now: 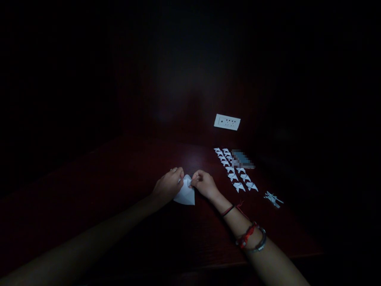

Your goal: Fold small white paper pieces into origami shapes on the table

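A white sheet of paper (185, 195), partly folded, is held between my two hands over the dark red table. My left hand (170, 182) is closed on its upper left edge, with a ring on one finger. Across from it, my right hand (204, 183) pinches the upper right edge between thumb and finger. The paper's top part bends up between the fingertips, and its lower part spreads out toward me. My fingers hide some of the folds.
Several small folded paper pieces (232, 176) lie in two rows at the right. Beside them is a blurred-out flat item (244, 159). Thin paper strips (273, 199) sit in a pile nearer the table's right edge. A white socket panel (227, 122) is on the back wall.
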Demonstrator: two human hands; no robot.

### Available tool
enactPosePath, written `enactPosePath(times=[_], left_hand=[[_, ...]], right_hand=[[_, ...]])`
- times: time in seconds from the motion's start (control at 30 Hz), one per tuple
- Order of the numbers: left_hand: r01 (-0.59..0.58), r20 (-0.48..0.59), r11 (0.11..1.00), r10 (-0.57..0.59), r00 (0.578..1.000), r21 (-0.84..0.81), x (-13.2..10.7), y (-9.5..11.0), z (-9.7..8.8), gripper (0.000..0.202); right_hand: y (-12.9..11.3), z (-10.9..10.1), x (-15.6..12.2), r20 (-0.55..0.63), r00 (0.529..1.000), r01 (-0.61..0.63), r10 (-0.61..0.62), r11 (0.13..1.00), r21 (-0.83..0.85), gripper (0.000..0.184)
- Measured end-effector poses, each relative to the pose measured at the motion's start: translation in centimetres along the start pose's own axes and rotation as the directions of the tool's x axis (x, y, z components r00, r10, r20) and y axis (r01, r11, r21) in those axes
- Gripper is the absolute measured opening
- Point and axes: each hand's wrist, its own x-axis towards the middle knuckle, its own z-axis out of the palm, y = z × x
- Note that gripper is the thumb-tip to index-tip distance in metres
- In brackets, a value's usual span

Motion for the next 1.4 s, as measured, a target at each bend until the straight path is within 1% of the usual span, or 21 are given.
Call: enactPosePath(times=[0.13, 0.23, 0.3, 0.37, 0.53, 0.8, 1.0, 1.1, 1.23, 1.4], left_hand=[[-0.046, -0.001, 0.998, 0.046, 0.999, -0.050, 0.2, -0.1, 0.0, 0.010], [-0.055, 0.001, 0.997, 0.055, 0.998, -0.048, 0.2, 0.0, -0.3, 0.010], [-0.050, 0.006, 0.999, 0.050, 0.999, -0.023, 0.2, 0.2, -0.4, 0.010], [-0.046, 0.010, 0.999, 0.046, 0.999, 0.012, 0.2, 0.3, -0.4, 0.009], [-0.034, 0.000, 0.997, 0.035, 0.999, 0.066, 0.3, 0.3, 0.0, 0.007], [-0.044, 0.004, 0.994, 0.044, 0.999, 0.098, -0.1, 0.7, 0.2, 0.010], [-0.057, -0.001, 0.991, 0.058, 0.998, 0.118, -0.2, 0.6, 0.3, 0.011], [-0.073, -0.016, 0.991, 0.075, 0.997, 0.115, -0.1, 0.4, 0.4, 0.011], [-0.082, -0.033, 0.990, 0.086, 0.996, 0.115, -0.1, 0.3, 0.5, 0.010], [-0.101, -0.062, 0.993, 0.105, 0.993, 0.068, 0.0, 0.1, 0.6, 0.011]], right_hand=[[0.0, 0.2, 0.1, 0.018, 0.999, -0.039, 0.037, 0.986, 0.160, 0.009], [-0.4, 0.2, 0.0, 0.031, 0.997, -0.070, 0.064, 0.959, 0.274, 0.015], [-0.6, 0.2, -0.1, 0.031, 0.996, -0.085, 0.079, 0.946, 0.313, 0.020], [-0.6, 0.2, -0.2, 0.031, 0.995, -0.095, 0.090, 0.945, 0.314, 0.021], [-0.4, 0.2, -0.1, 0.021, 0.996, -0.088, 0.085, 0.969, 0.230, 0.015], [0.1, 0.3, 0.1, 0.012, 0.996, -0.091, 0.090, 0.978, 0.189, 0.021], [-0.3, 0.3, 0.0, 0.022, 0.995, -0.104, 0.102, 0.965, 0.239, 0.023], [-0.9, 0.2, -0.3, 0.071, 0.991, -0.129, 0.113, 0.945, 0.300, 0.028], [-1.4, 0.1, -0.3, 0.151, 0.983, -0.153, 0.104, 0.919, 0.363, 0.029], [-1.3, 0.0, -0.3, 0.137, 0.984, -0.156, 0.112, 0.916, 0.369, 0.024]])
